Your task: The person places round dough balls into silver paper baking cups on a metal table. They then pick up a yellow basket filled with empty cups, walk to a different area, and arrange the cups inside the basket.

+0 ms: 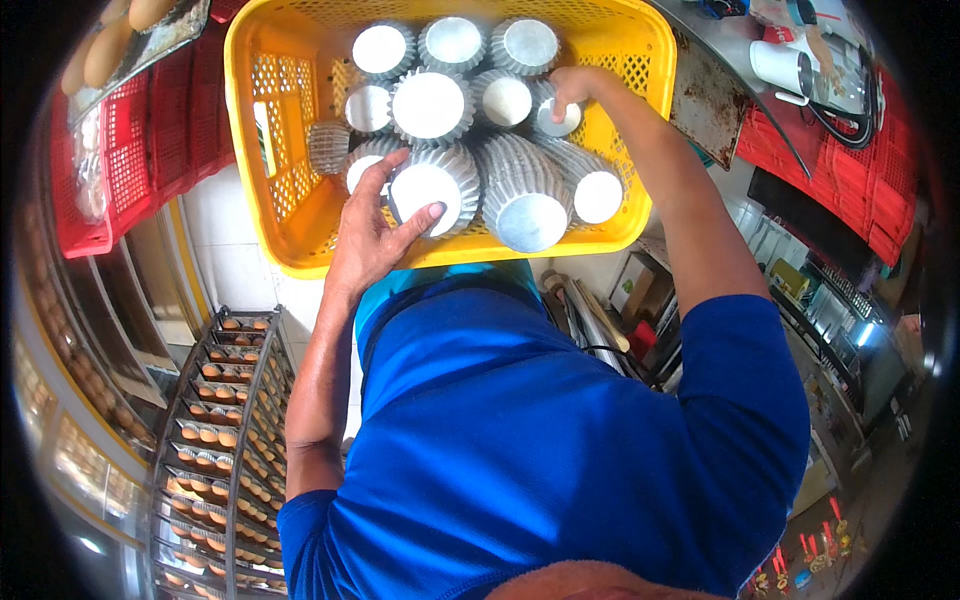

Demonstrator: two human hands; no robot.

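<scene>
A yellow plastic basket [450,259] holds stacks of fluted metal baking moulds, most with their round bases facing me. My left hand [375,232] grips a stack of moulds near the front [426,196], its thumb on the base and its fingers at the left side. At the basket's right, my right hand [576,88] grips another mould stack [561,120]; the thumb lies on its base and the other fingers are partly hidden. A wide mould stack [532,217] rests between and in front of my hands. One small stack [328,148] lies sideways at the left.
On the lower left stands a tall rack [232,450] loaded with trays of small cakes in fluted moulds. Red plastic crates [127,165] flank the basket's left. A metal table [720,52] with a white mug [776,66] is at the upper right.
</scene>
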